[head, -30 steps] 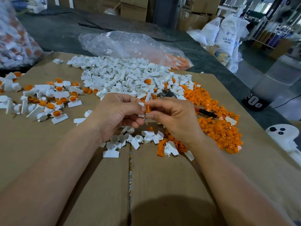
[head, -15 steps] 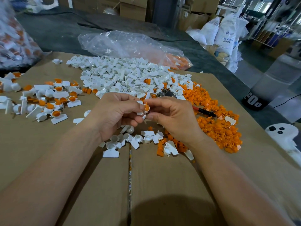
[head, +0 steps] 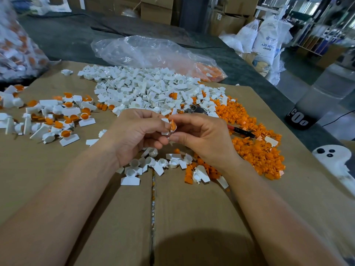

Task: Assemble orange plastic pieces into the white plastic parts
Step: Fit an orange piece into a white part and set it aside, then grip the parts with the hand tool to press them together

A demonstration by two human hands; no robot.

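Over the middle of the cardboard, my left hand [head: 138, 131] grips a small white plastic part [head: 165, 126]. My right hand [head: 203, 135] pinches an orange piece [head: 173, 126] that sits in the cup of that white part. A big heap of loose white parts [head: 149, 89] lies behind my hands. Loose orange pieces [head: 255, 150] spread out to the right. Assembled white parts with orange inserts [head: 57, 116] lie at the left. Several empty white parts [head: 153, 162] lie just under my hands.
A clear plastic bag [head: 149, 52] with some orange pieces lies at the back. Another filled bag [head: 17, 50] is at far left. A red-and-black tool [head: 240, 131] lies among the orange pieces. A white object with black dots [head: 334, 156] sits at the right edge.
The orange piece has gone from standing upright between my fingertips to sitting in the white part's cup. Both hands stayed close together in the same spot.
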